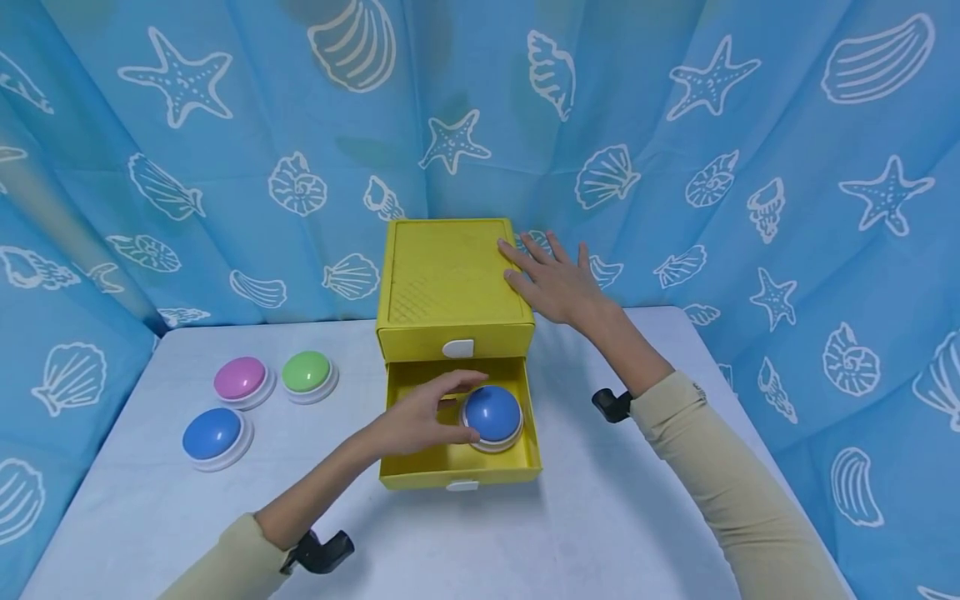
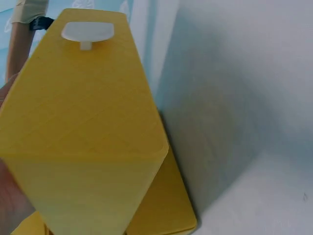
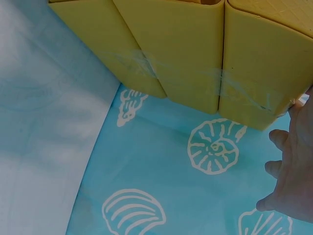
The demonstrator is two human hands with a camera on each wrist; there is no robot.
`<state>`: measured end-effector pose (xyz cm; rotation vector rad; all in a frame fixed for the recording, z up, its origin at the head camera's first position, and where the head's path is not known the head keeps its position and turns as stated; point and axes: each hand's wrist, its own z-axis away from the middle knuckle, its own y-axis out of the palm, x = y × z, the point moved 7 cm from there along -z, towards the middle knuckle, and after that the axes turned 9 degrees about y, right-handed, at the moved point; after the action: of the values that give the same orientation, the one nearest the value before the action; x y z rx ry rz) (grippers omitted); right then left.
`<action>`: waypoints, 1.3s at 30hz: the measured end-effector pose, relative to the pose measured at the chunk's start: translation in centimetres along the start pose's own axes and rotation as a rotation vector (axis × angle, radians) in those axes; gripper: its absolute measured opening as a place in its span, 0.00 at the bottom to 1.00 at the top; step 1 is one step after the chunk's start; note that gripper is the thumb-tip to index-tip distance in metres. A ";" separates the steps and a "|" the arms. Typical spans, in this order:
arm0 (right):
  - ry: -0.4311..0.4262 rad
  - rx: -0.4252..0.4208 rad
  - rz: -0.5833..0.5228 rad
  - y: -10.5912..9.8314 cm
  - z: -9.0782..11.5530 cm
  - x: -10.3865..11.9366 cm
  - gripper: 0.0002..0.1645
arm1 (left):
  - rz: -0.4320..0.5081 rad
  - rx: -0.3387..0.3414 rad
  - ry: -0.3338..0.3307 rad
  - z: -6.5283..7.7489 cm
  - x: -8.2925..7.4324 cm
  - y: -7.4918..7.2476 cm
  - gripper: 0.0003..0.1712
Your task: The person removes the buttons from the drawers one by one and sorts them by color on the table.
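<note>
One blue button (image 1: 213, 434) sits on the white table (image 1: 585, 525), just in front of a pink button (image 1: 240, 378). Next comes a green button (image 1: 307, 372). The left hand (image 1: 422, 418) reaches into the pulled-out yellow drawer (image 1: 420, 482), its thumb and fingers curled round a second blue button (image 1: 494, 414) there. The yellow box (image 1: 448, 275) rises behind. The right hand (image 1: 553, 285) touches its right edge, fingers spread out loosely.

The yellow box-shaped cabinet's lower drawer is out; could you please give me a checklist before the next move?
1. Yellow open-topped lower drawer pulled out: ok.
2. Blue domed button with white base inside it: ok.
3. Left hand holding that button: cannot tell.
4. Drawer clear of left hand for closing: not ok.
5. Right hand touching cabinet: ok.
6. Pink domed button, green domed button, second blue domed button outside drawer: ok.
</note>
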<state>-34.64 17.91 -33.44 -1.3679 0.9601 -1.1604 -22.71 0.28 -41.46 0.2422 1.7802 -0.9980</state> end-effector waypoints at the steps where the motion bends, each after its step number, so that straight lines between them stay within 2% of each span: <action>1: 0.000 -0.001 0.002 0.0 0.0 0.0 0.35 | -0.010 0.007 -0.005 -0.2 0.1 0.2 0.38; 6: 0.004 0.000 0.010 0.0 -0.1 -0.1 0.35 | -0.068 0.019 -0.020 -1.1 0.6 0.9 0.41; 13: -0.003 0.002 0.000 0.0 -0.1 -0.1 0.34 | -0.089 0.059 -0.020 -2.0 0.7 1.7 0.45; 23: 0.001 -0.002 -0.001 0.0 0.0 -0.2 0.34 | -0.142 0.104 -0.106 -2.7 1.7 2.3 0.50; 39: 0.009 0.010 -0.020 0.0 0.0 -0.1 0.34 | -0.252 0.104 -0.096 -3.0 1.8 2.3 0.49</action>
<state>-34.70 18.04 -33.47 -1.3682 0.9476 -1.1855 -24.22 3.41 -43.82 0.0333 1.7009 -1.2617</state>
